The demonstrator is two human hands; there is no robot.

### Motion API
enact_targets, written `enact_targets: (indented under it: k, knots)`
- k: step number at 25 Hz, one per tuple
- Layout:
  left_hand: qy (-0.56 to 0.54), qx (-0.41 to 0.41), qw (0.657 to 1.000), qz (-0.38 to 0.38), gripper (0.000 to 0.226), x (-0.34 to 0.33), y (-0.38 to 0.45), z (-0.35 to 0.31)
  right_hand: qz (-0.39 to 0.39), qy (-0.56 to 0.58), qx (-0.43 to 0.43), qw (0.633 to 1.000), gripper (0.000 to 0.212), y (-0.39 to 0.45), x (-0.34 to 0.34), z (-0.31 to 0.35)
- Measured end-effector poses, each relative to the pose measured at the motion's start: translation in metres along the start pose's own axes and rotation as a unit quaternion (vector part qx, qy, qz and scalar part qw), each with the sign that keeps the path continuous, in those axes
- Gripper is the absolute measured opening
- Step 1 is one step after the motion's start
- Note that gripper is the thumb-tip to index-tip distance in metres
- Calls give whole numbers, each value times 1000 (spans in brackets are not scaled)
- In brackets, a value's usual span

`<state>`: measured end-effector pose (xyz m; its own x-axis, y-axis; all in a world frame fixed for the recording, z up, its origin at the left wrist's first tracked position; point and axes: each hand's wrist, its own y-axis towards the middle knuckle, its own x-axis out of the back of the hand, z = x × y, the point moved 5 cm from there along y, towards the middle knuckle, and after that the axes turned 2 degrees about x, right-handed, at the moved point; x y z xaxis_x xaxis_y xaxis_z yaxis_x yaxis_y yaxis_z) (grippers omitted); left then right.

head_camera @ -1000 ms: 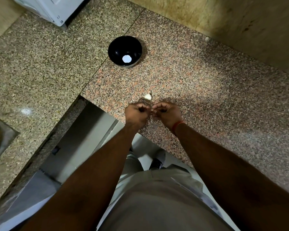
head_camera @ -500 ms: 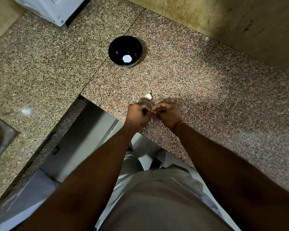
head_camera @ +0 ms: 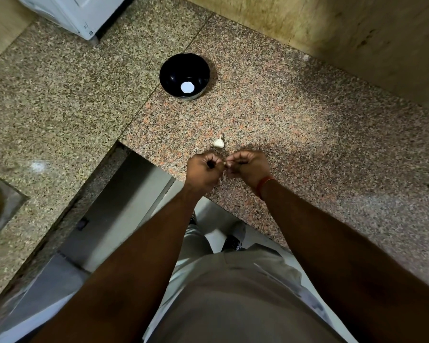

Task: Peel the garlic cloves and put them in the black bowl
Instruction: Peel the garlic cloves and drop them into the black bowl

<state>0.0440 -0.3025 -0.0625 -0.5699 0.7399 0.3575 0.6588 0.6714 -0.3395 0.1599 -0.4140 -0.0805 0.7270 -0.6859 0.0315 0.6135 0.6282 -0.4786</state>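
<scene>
Nearby, round glossy black bowl (head_camera: 184,75)

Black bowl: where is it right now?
Head view: the black bowl stands on the granite counter, upper centre, beyond the loose garlic clove and both hands, apart from them.

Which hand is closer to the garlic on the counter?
Hard to call, maybe the left. The garlic lies just beyond both hands, above the gap between them. The left hand is below it to the left, the right hand below it to the right.
</scene>
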Motion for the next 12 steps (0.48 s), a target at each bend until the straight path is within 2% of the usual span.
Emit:
enact_targets:
  k: [4, 12]
  knots:
    - [-80, 50, 996, -6, 14, -3, -7, 7, 5, 2, -18, 1000, 13, -2, -4, 0]
    - [-105, 60, 993, 5, 13, -1, -5, 9, -7, 19, -12, 1000, 19, -2, -3, -1]
